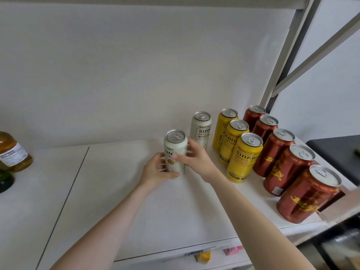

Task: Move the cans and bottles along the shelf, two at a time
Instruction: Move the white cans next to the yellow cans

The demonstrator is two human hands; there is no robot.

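Fingers (181, 158) of left hand (155, 170) and right hand (196, 158) gripping white can (174, 145), white shelf (116, 191), pale wall (116, 75), grey upright (288, 55)

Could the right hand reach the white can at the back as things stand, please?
Probably yes: the rear white can stands just beyond the right hand, nothing between, though that hand now holds the near white can.

**My count: twelve in all**

I count two white cans at centre frame: the front white can (175, 152) and the rear white can (202, 127). To their right I see three yellow cans (244, 158) and five red cans (280, 152). At the left edge are two bottles: one amber bottle (11, 151) and one green bottle (5, 180).
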